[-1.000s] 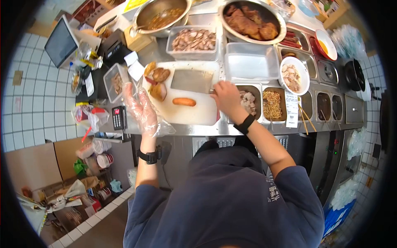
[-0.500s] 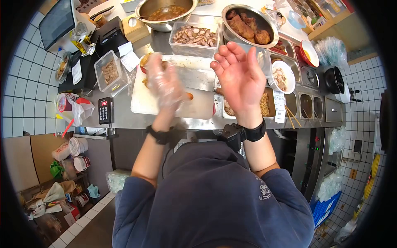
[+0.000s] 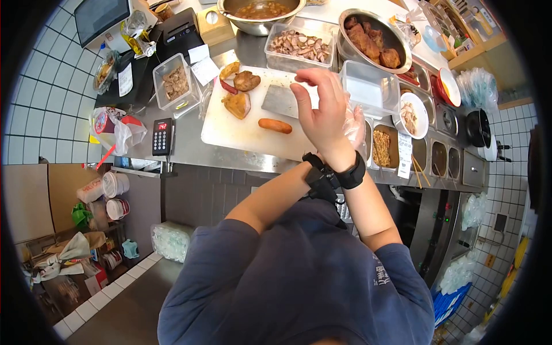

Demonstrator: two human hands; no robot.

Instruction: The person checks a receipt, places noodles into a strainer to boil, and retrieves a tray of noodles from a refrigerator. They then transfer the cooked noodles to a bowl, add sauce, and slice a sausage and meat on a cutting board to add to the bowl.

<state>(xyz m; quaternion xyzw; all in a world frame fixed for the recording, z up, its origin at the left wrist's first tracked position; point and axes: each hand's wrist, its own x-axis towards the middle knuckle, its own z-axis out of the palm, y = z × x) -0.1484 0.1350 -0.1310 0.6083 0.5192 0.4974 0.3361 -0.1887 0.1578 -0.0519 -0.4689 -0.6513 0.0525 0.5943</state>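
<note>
My bare right hand [image 3: 322,106] is raised over the right part of the white cutting board [image 3: 224,132], thumb and fingers apart, holding nothing. Behind it, my left hand [image 3: 355,129] wears a clear plastic glove; the wrists cross, and its fingers are mostly hidden. A broad metal blade [image 3: 282,101] lies flat on the board, its right end covered by my right hand. Nearest the blade is an orange-brown sausage [image 3: 275,126]. Further left lie a yellowish meat piece [image 3: 236,106], a round brown piece [image 3: 246,81], a curved yellow piece [image 3: 230,70] and a red piece [image 3: 227,87].
An empty clear container [image 3: 370,86] and a white bowl of shredded meat [image 3: 410,117] sit at right, beside inset metal trays. Behind stand a tub of chopped meat [image 3: 301,46] and a bowl of large meat chunks [image 3: 368,43]. A keypad [image 3: 163,137] is at left.
My gloved left hand has moved right from above the board to behind my right hand. My right hand has turned and tilted left. The view has shifted, uncovering the food pieces on the board.
</note>
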